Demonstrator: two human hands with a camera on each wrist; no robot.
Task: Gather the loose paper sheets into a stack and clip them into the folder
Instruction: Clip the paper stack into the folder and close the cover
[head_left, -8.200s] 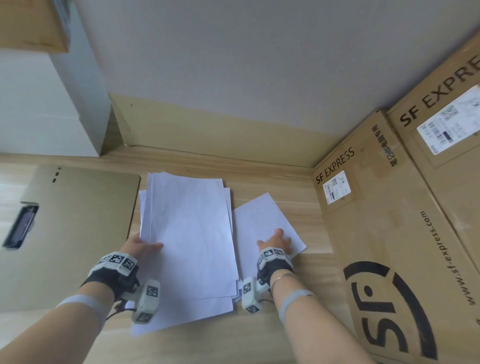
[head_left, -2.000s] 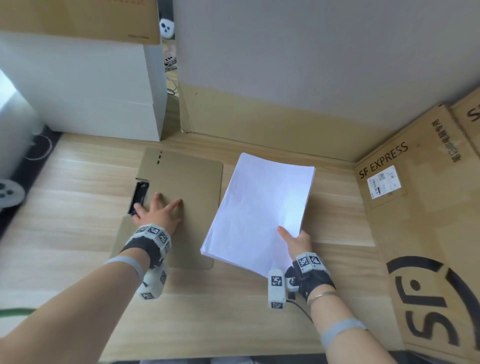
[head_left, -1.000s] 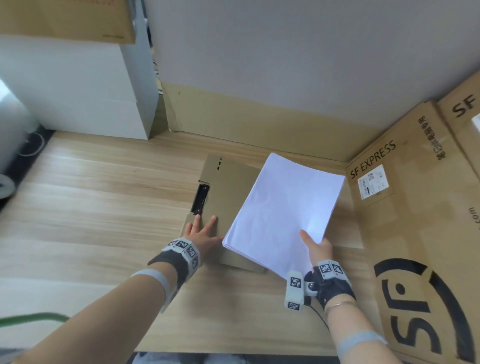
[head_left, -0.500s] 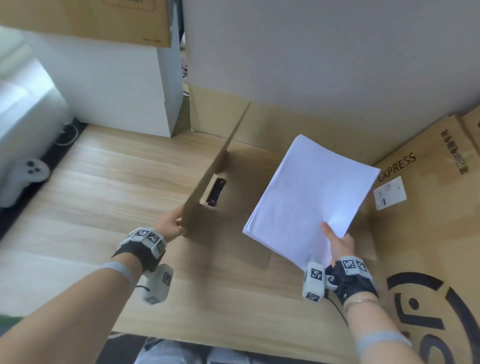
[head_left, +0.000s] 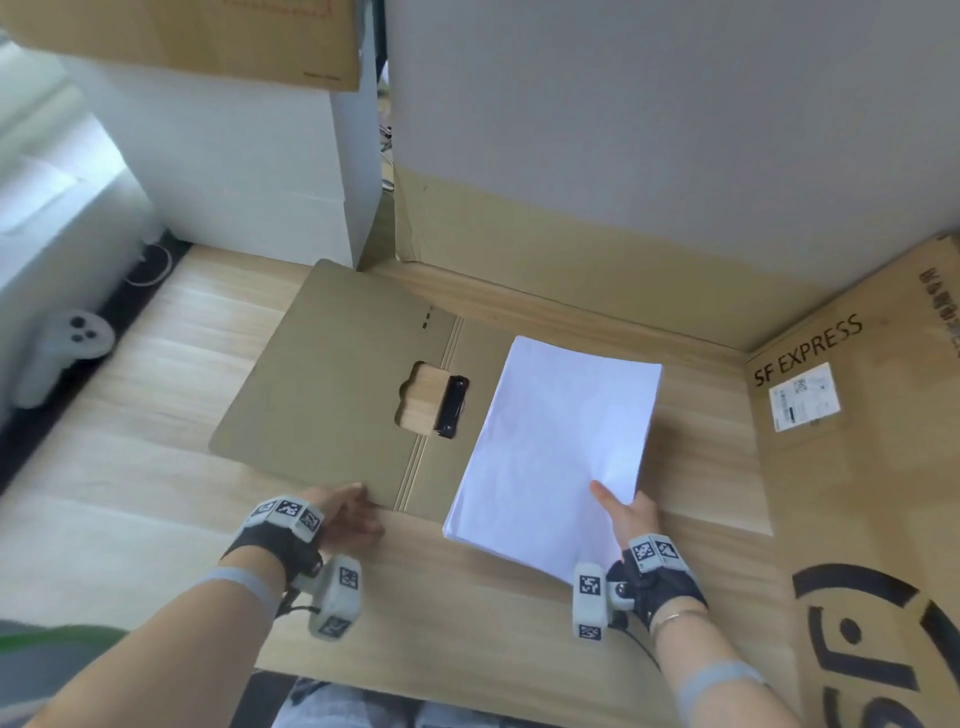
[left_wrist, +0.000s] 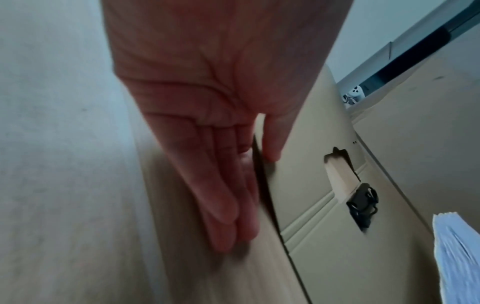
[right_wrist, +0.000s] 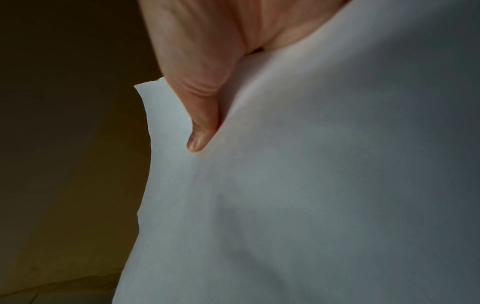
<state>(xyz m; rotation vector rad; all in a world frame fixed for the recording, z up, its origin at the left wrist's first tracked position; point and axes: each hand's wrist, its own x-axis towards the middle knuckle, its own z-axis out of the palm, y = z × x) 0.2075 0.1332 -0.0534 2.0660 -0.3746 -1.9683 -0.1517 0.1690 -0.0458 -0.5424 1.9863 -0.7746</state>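
The folder (head_left: 332, 395) lies open and flat toward the bench's (head_left: 130, 467) far edge, its left cover spread out and the black clip (head_left: 453, 406) sitting just right of the spine, beside a cut-out in the cover. The left hand (head_left: 345, 519) is at the folder's near edge with straight, relaxed fingers and the thumb on the cover; it grips nothing — the wrist view shows the fingers (left_wrist: 228, 205) along the edge, though whether they press it down I cannot tell. The right hand (head_left: 626, 514) pinches the stack (head_left: 558, 447) at its near right corner, thumb on top, and holds it over the folder's right half, tilted a little and not squared to the spine. The risks, as I judge them, come from that one-corner grip: the stack sags and could fan out or shed sheets as it is lowered, undoing the gathering. Its left edge lies beside the clip, not under it, so the sheets could simply land against the clip and buckle unless the clip is lifted first. If the left hand lets go to work the clip, the light folder may skid on the smooth bench. A skewed stack, once clipped, would catch only some of the sheets.
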